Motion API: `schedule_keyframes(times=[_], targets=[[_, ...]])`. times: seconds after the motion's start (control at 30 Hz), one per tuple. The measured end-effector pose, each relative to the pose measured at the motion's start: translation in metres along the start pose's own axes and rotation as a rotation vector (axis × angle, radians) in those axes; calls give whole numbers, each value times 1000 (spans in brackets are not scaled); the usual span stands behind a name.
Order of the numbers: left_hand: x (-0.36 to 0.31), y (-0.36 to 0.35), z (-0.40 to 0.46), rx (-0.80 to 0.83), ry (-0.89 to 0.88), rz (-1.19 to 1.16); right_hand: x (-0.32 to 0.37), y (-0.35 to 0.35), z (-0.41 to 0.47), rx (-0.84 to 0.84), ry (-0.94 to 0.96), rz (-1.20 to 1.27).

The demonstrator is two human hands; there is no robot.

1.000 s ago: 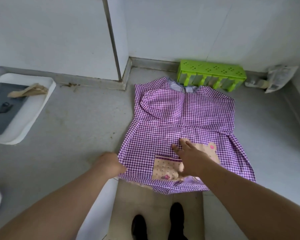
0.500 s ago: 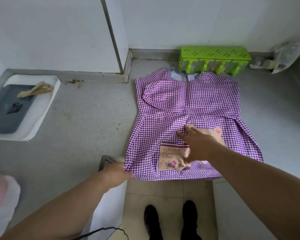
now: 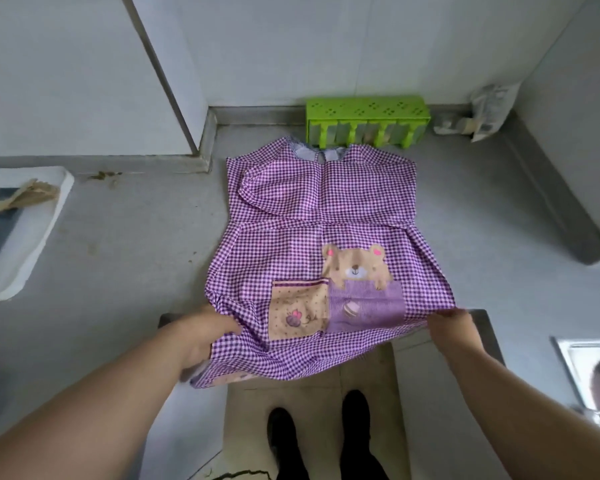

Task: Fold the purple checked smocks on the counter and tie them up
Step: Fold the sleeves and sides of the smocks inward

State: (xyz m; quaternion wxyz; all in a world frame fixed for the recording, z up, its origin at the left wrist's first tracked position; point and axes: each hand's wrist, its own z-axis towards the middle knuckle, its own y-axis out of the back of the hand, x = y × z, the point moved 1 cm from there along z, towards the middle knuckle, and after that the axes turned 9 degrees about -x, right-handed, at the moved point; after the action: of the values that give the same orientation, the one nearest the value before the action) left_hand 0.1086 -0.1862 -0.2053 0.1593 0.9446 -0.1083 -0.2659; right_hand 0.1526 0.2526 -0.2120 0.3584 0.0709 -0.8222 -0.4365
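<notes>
- My left hand (image 3: 201, 336) grips the smock (image 3: 323, 216) at its near left hem corner, fingers curled into the cloth.
- My right hand (image 3: 452, 325) pinches the near right hem corner; half a second ago it lay flat on the bear patch (image 3: 355, 266), which now shows fully.
- The smock lies front up on the grey counter (image 3: 125, 244), its collar toward the green rack (image 3: 366, 121) by the wall and its hem hanging over the counter's near edge above my shoes (image 3: 319, 441).
- With both corners held, I judge smoothing is over and the first fold, hem toward collar, is starting; tying comes later.
- A white tray (image 3: 32, 244) sits well apart on the left.
</notes>
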Motion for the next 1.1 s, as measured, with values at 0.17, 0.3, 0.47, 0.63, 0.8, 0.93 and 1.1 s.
schedule_keyframes(times=[0.17,0.3,0.47,0.63,0.8,0.93,1.1], targets=[[-3,-2,3,-43,47,40,-20,4,32,55,-210,99],[-4,-4,-1,-87,64,112,-27,4,41,158,-251,114],[-4,-2,1,-131,77,296,-22,8,41,226,-198,30],[-32,2,-24,-35,-92,49,1,24,48,275,-171,61],[-53,17,-60,181,-66,-325,54,73,37,455,-111,434],[-35,23,-61,294,-69,-119,40,80,30,531,19,113],[-75,24,-87,301,-126,-468,81,97,26,534,-45,446]])
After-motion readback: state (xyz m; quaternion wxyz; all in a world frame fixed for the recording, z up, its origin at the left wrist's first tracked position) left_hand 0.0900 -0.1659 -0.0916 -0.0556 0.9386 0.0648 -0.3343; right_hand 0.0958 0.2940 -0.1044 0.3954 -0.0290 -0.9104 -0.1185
